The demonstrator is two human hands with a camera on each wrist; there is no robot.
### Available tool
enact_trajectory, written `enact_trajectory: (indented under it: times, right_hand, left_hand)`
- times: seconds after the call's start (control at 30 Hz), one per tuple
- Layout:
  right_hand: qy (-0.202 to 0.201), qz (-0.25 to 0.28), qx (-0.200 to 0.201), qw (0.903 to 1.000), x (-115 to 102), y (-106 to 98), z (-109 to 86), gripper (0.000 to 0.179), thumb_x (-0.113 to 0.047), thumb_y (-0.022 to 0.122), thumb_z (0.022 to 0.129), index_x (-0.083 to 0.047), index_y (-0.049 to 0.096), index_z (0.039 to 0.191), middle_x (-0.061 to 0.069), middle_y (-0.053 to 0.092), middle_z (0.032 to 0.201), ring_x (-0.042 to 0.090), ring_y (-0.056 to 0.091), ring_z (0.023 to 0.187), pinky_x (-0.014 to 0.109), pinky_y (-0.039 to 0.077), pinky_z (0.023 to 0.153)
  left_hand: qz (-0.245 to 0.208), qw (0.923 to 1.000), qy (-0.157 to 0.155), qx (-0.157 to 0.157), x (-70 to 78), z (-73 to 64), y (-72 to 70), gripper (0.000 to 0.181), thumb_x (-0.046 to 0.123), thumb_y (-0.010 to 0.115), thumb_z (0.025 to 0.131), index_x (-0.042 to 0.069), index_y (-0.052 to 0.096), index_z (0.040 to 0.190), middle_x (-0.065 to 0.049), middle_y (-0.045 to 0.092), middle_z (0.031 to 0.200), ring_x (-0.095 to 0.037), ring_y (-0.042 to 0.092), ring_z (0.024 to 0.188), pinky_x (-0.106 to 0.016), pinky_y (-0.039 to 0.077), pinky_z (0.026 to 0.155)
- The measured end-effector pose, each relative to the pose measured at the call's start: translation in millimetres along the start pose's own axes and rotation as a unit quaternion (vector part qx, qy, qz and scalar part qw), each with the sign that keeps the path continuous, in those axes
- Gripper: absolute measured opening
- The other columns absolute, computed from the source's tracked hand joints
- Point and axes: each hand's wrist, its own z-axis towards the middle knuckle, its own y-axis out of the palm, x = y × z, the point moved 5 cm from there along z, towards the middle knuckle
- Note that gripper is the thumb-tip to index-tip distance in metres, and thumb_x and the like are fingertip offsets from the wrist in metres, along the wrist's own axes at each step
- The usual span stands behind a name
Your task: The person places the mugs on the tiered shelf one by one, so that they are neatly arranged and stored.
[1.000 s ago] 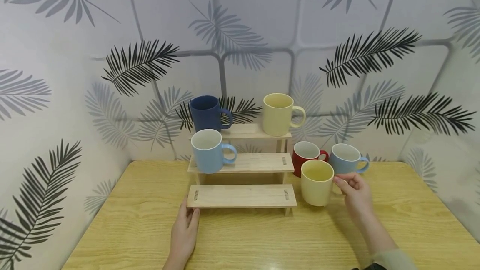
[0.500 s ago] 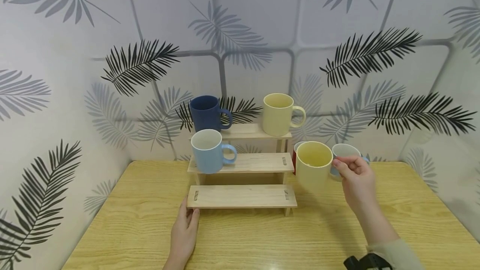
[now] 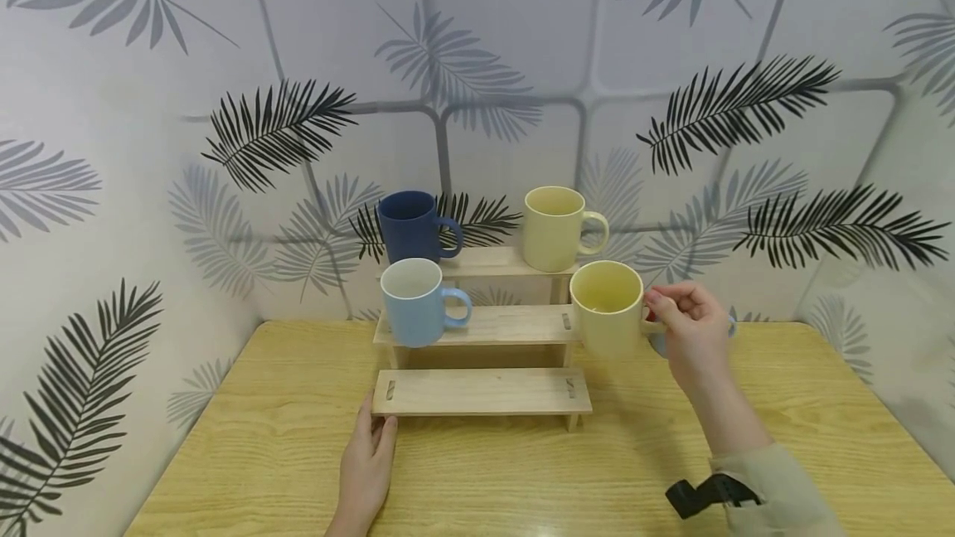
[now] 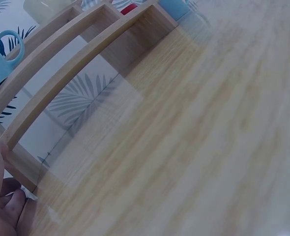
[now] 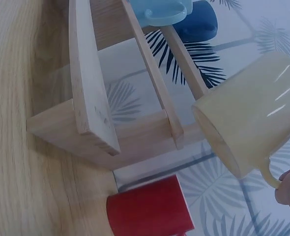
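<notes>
My right hand (image 3: 694, 334) pinches the handle of a pale yellow mug (image 3: 608, 321). That mug hangs upright in the air, overlapping the right end of the middle step in the head view. My left hand (image 3: 366, 462) holds the left front corner of a three-step wooden shelf (image 3: 485, 392), thumb at the front and fingers along the side. On the top step stand a dark blue mug (image 3: 408, 230) at the left and another yellow mug (image 3: 552, 234) at the right. A light blue mug (image 3: 413, 309) stands on the left of the middle step.
A red mug (image 5: 150, 206) stands on the table beside the shelf's right end, mostly hidden in the head view. Another light blue mug (image 3: 657, 345) is largely behind my right hand. The leaf-patterned wall (image 3: 492, 65) rises behind the wooden table (image 3: 261, 437).
My right hand has lifted the yellow mug off the table and carried it up and left toward the middle step. My left hand has stayed at the shelf corner.
</notes>
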Motion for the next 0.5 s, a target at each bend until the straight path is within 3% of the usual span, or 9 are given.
enact_trajectory:
  times: [0.1, 0.3, 0.5]
  right_hand:
    - [0.013, -0.017, 0.018, 0.9996, 8.2, 4.0, 5.1, 0.018, 0.015, 0.060, 0.086, -0.001, 0.065, 0.080, 0.005, 0.068, 0.076, 0.013, 0.063, 0.069, 0.016, 0.049, 0.056]
    - [0.043, -0.022, 0.044, 0.9979, 28.1, 11.7, 11.5, 0.016, 0.009, 0.066, 0.085, -0.005, 0.065, 0.078, 0.002, 0.068, 0.077, 0.011, 0.064, 0.074, 0.016, 0.048, 0.064]
    - [0.047, -0.015, 0.063, 0.9968, 42.2, 18.0, 16.6, 0.020, 0.011, 0.067, 0.084, -0.008, 0.067, 0.076, 0.001, 0.067, 0.073, 0.010, 0.063, 0.071, 0.016, 0.043, 0.060]
  left_hand:
    - [0.000, 1.0000, 0.002, -0.001, -0.7, 1.0, -0.6, 0.062, 0.034, 0.043, 0.103, 0.005, 0.018, 0.152, -0.023, 0.032, 0.148, -0.034, 0.039, 0.132, -0.041, 0.039, 0.105]
    - [-0.002, 1.0000, -0.004, 0.001, -0.1, -0.1, -1.1, 0.064, 0.035, 0.043, 0.103, 0.005, 0.017, 0.152, -0.024, 0.032, 0.148, -0.035, 0.040, 0.131, -0.042, 0.040, 0.104]
    - [0.004, 1.0000, -0.002, 0.005, 2.3, -1.3, -1.0, 0.063, 0.035, 0.043, 0.103, 0.005, 0.019, 0.152, -0.025, 0.031, 0.148, -0.038, 0.041, 0.129, -0.042, 0.041, 0.103]
